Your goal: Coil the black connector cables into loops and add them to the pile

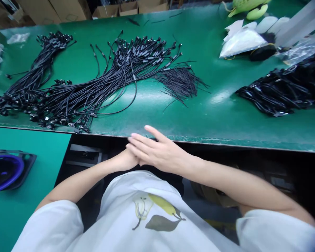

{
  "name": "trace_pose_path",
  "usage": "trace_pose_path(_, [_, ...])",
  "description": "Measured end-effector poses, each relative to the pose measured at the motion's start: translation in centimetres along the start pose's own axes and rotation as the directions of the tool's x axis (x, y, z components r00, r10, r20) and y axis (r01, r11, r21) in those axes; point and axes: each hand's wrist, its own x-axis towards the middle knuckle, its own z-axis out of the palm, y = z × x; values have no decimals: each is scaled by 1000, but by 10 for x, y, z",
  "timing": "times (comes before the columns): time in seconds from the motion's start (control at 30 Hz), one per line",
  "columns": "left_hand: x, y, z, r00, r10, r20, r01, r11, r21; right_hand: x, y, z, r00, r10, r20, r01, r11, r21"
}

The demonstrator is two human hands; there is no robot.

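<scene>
My right hand (157, 151) lies over my left hand at the front edge of the green table (212, 122). Its fingers are stretched out, the thumb stands apart, and nothing shows in it. Beneath it, my left hand (124, 161) is partly covered, so its fingers are hidden. Beyond both hands, a large bundle of black cables (94, 89) with connectors at both ends is spread over the table. Beside that bundle is a pile of thin black strips (180, 82), perhaps cable ties. Neither hand touches the cables.
Another cable bundle (39, 66) lies at the left, and bundled black cables (286, 87) sit at the right. White packets (241, 42) and a green toy (248, 7) are at the back right. A blue-rimmed round object (9, 175) stands on the lower-left surface. Cardboard boxes (128, 8) line the back.
</scene>
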Motion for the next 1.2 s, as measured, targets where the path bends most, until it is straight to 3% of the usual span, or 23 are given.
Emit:
trace_pose_path(0.07, [1,1,-3,1000,-22,-7,23,973,230,-1,-2,1,955,39,295,2,990,-139])
trace_pose_path(0.13, [1,4,-2,1000,-12,-11,15,872,490,-2,-3,4,877,120,466,-44,984,-171])
trace_pose_path(0.2, [1,9,1,1000,20,-16,-3,704,711,-1,-2,5,829,135,543,-96,990,-101])
trace_pose_path(0.27, [1,14,5,999,37,-38,10,560,828,2,4,5,799,151,582,-195,981,15])
trace_pose_path(0.37, [2,19,4,996,60,-71,35,473,880,7,12,6,760,163,629,-331,930,159])
trace_pose_path(0.47, [1,22,-4,995,99,7,-60,547,835,4,11,11,796,178,578,-283,954,96])
trace_pose_path(0.63, [-1,30,-21,968,52,247,-195,777,598,-13,0,16,916,51,398,14,987,-158])
trace_pose_path(0.73, [-2,33,-26,942,74,326,-226,861,456,-18,-1,13,942,-17,335,100,968,-232])
trace_pose_path(0.8, [-3,33,-23,949,65,309,-193,893,406,-19,1,11,946,-31,322,117,961,-251])
trace_pose_path(0.9, [-2,28,-13,975,27,221,-123,892,434,-17,6,11,922,11,388,80,973,-216])
trace_pose_path(1.0, [-2,20,-3,990,39,134,-109,815,569,-16,10,8,876,50,479,-17,997,-71])
trace_pose_path(1.13, [2,11,4,976,177,124,-212,679,702,-16,11,2,823,71,563,-209,960,184])
trace_pose_path(1.2, [4,10,2,967,213,137,-247,670,701,-17,9,4,820,111,562,-239,958,159])
